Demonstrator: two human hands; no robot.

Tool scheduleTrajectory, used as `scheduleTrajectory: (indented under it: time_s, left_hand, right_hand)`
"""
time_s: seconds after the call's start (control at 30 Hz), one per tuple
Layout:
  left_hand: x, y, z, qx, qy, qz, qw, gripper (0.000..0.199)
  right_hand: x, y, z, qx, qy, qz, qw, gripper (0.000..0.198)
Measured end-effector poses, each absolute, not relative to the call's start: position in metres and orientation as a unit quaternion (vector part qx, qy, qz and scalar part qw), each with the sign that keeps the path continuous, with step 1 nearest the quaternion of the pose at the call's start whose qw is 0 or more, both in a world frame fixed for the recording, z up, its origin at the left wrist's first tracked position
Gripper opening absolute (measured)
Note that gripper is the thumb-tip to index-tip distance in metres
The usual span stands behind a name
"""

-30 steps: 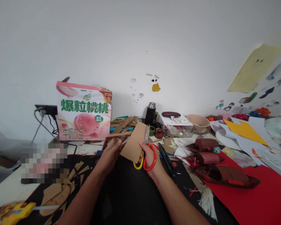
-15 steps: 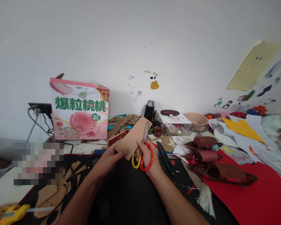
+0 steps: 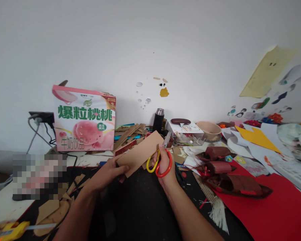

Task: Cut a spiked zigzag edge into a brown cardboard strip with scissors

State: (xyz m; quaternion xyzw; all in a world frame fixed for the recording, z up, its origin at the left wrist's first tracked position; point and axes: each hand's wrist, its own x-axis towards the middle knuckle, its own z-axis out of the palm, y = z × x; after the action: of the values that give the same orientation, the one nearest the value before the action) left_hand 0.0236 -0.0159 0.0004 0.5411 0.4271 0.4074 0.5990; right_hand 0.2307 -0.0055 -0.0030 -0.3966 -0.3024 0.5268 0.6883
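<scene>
My left hand (image 3: 112,172) pinches the lower left end of a tan piece of cardboard (image 3: 141,152), thumb on top. The piece is held tilted above the black mat (image 3: 132,207). In my right hand (image 3: 167,167) is a pair of scissors (image 3: 165,169) with one yellow and one red handle loop. The scissor blades point up and away, beside the right end of the cardboard. My right fingers are near or touching that end; I cannot tell which.
Cardboard scraps (image 3: 50,211) lie at the left, near a yellow glue gun (image 3: 13,231). A pink drink box (image 3: 85,120) and a black thermos (image 3: 159,120) stand at the back. Brown model boats (image 3: 238,185) rest on red paper (image 3: 278,214) at the right. A utility knife (image 3: 180,177) lies behind my right wrist.
The scissors have moved right, off the face of the cardboard. My left hand has shifted left and slightly down, and the cardboard lies at a flatter slant.
</scene>
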Motion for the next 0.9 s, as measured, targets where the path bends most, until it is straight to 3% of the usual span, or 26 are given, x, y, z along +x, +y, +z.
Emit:
scheduleTrajectory:
  time_s: [0.2, 0.4, 0.5, 0.7, 0.9]
  left_hand:
    - [0.024, -0.013, -0.002, 0.535, 0.436, 0.398, 0.605, 0.024]
    - [0.030, -0.001, -0.003, 0.384, 0.424, 0.553, 0.606, 0.037]
    - [0.031, 0.005, -0.003, 0.289, 0.418, 0.630, 0.587, 0.034]
    - [0.026, 0.009, 0.003, 0.167, 0.415, 0.754, 0.480, 0.026]
    - [0.013, 0.011, 0.005, 0.154, 0.431, 0.798, 0.393, 0.025]
  right_hand:
    - [0.233, -0.002, -0.007, -0.372, -0.294, 0.514, 0.715, 0.046]
    - [0.226, -0.007, -0.009, -0.376, -0.298, 0.535, 0.696, 0.043]
    - [0.219, -0.014, -0.010, -0.373, -0.344, 0.556, 0.658, 0.042]
    - [0.208, -0.027, -0.015, -0.370, -0.451, 0.598, 0.549, 0.047]
    - [0.215, -0.016, -0.013, -0.373, -0.367, 0.603, 0.602, 0.058]
